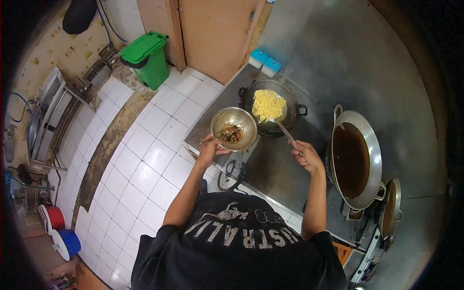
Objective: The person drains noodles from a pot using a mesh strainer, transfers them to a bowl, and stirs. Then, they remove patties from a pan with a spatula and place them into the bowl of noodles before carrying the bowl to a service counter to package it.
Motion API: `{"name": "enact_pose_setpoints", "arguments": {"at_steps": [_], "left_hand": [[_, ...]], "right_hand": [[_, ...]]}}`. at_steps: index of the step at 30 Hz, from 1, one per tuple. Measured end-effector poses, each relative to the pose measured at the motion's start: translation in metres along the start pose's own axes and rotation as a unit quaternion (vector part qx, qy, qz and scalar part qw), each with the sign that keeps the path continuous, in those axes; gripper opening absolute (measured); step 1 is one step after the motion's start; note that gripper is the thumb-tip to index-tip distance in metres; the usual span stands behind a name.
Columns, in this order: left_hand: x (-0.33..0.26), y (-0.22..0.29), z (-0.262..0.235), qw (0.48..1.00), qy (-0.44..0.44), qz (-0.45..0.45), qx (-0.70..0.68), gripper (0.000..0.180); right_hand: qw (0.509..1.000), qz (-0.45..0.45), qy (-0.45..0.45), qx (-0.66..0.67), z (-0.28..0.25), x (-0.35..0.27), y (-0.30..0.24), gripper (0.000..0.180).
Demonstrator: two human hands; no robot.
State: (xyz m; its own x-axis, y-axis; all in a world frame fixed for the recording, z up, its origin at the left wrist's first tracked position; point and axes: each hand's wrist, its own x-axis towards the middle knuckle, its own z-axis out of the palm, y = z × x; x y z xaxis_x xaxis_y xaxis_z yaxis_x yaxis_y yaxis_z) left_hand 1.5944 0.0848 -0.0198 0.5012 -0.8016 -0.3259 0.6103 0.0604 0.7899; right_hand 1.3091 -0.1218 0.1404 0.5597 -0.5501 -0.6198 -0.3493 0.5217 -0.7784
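Observation:
My left hand [209, 149] is closed on the near-left rim of a round metal bowl [245, 121], along with the handle of a thin utensil whose other end lies in the bowl. Dark bits and red pieces [233, 134] sit at the bottom of the bowl. In my right hand [308, 155] is the handle of a metal spatula [287, 134]. Its blade is mostly hidden by a clump of yellow noodles [267, 105]. Below the noodles is a dark two-handled wok [291, 112]; I cannot tell whether they touch it. The bowl is just left of the wok.
A large wok with dark liquid [352, 159] stands to the right, with a smaller pan [389, 208] beyond it. Two blue-lidded containers [265, 62] sit behind the dark wok. On the tiled floor are a green bin [147, 60] and a gutter [104, 150].

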Motion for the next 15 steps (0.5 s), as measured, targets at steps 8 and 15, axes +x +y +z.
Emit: {"name": "enact_pose_setpoints", "arguments": {"at_steps": [8,15], "left_hand": [[0.002,-0.004,-0.007,1.000,-0.013,-0.004,0.008,0.025],[-0.006,0.004,0.004,1.000,0.002,-0.003,-0.015,0.031]], "right_hand": [[1.000,-0.016,0.003,-0.012,0.006,-0.009,-0.004,0.021],[0.999,-0.014,0.000,-0.046,0.016,-0.051,-0.014,0.017]]}}
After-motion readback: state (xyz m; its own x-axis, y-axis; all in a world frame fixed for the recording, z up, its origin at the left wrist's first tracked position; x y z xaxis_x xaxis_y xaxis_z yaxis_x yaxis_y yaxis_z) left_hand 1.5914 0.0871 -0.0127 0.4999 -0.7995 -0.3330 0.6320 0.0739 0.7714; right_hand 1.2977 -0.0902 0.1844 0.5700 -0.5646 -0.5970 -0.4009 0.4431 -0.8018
